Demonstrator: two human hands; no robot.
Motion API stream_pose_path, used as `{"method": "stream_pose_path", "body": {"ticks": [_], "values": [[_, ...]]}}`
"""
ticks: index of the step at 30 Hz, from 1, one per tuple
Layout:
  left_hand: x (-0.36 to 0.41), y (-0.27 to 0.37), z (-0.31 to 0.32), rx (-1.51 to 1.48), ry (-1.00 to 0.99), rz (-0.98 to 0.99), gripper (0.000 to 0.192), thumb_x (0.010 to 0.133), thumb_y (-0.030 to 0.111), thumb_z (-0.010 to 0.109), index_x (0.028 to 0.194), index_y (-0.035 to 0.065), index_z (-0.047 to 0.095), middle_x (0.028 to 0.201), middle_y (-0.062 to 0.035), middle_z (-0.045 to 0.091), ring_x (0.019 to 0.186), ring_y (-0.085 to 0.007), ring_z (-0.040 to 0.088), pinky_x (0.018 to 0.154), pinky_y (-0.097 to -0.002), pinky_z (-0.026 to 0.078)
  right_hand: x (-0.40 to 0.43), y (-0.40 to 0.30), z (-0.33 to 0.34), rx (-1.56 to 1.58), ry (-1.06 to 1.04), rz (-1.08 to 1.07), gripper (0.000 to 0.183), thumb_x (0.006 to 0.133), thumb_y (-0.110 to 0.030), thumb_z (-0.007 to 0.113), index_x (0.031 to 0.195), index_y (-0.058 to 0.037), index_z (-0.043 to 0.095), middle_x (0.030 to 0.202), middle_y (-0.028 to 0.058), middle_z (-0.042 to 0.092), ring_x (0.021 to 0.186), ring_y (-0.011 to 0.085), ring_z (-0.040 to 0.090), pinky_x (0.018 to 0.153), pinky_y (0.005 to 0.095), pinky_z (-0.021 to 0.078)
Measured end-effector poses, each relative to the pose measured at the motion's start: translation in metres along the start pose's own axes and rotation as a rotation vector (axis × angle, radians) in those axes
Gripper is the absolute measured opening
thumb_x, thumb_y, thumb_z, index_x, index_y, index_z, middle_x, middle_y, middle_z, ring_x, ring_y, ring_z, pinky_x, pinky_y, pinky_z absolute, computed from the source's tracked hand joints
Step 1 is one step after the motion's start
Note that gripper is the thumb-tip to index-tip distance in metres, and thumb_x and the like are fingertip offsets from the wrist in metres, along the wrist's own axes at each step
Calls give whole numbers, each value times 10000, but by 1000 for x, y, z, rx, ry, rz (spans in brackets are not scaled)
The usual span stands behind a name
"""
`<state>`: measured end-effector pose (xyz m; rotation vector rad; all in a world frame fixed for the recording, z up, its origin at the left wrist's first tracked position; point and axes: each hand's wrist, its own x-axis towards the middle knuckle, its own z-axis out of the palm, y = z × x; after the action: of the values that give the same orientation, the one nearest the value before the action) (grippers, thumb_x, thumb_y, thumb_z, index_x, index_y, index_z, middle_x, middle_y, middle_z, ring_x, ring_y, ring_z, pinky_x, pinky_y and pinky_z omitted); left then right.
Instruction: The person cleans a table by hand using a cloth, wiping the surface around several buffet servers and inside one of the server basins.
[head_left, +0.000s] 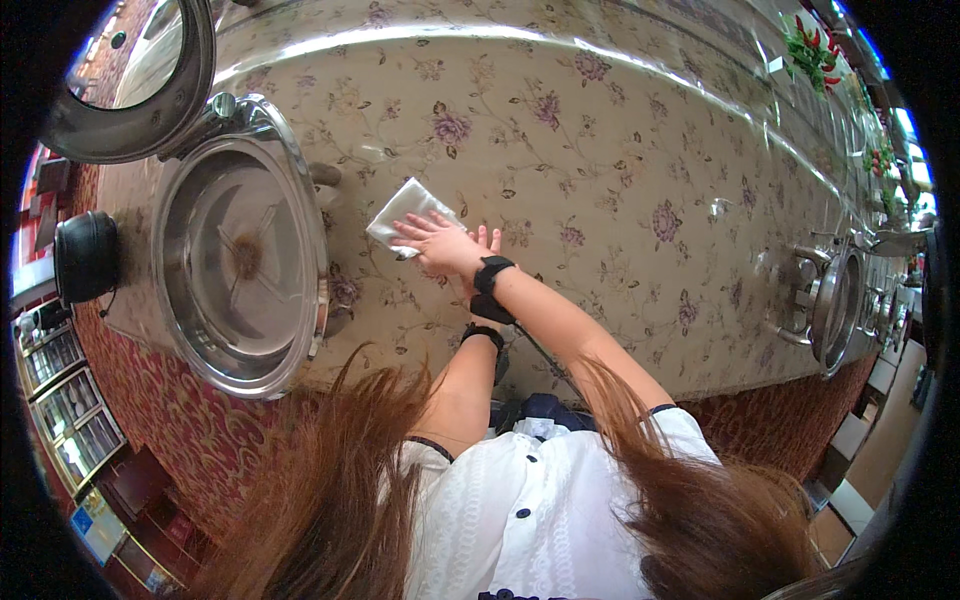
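A folded white cloth (405, 202) lies on a beige tablecloth with purple flowers (600, 187). My right hand (444, 246) reaches across to the left and presses flat on the cloth with spread fingers. My left hand (489, 238) is mostly hidden behind my right wrist. Its visible fingertips are apart near the tabletop, just right of the cloth, and I see nothing in them. Left of both hands stands a round steel chafing dish (319, 225). Its hinged lid (199, 82) is raised, and a brownish patch (246, 255) shows at the bottom of its basin.
A black rounded object (86, 256) sits beyond the chafing dish. More steel chafing dishes or stands (836, 311) line the table's right end. Potted plants with red peppers (814, 56) stand at the far right. Patterned red carpet (202, 420) surrounds the table.
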<state>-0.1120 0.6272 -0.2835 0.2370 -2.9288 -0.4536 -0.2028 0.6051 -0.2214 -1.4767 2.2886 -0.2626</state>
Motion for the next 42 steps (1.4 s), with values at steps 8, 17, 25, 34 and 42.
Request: {"method": "stream_pose_path", "body": {"ticks": [8,17,25,34,42], "values": [[8,24,-3,43,-206,-25,758,814,470,558,1450,179,266,1516,-44,225,1417,-257,145,1133,-507,78,-91,88,24,165,212,427,494,985,-376,286,1469,-309,215,1545,-52,138,1428,161,92,1162,409,17],[10,28,-13,-60,-117,-43,726,780,393,534,1438,202,295,1509,-49,244,1417,-226,152,1140,-493,63,-219,97,54,132,431,916,550,954,-381,378,1471,-329,198,1544,-52,153,1418,188,158,1147,440,97],[9,35,-10,2,-117,-11,691,798,397,497,1432,204,303,1511,-49,235,1418,-219,147,1145,-479,65,-284,47,94,154,511,1070,571,946,-329,428,1471,-294,208,1543,-10,162,1404,266,196,1127,491,142],[4,36,-7,-6,-98,-26,647,825,401,482,1422,210,324,1514,-37,237,1417,-209,151,1148,-474,63,-403,27,131,227,518,1364,563,960,-342,400,1477,-291,183,1543,9,165,1416,262,151,1130,487,122],[3,40,-6,-9,-48,-15,608,834,361,482,1410,208,360,1504,-46,269,1410,-219,176,1141,-473,85,-510,58,164,284,559,1562,609,962,-377,359,1493,-290,73,1552,49,108,1424,264,112,1130,503,111]]}}
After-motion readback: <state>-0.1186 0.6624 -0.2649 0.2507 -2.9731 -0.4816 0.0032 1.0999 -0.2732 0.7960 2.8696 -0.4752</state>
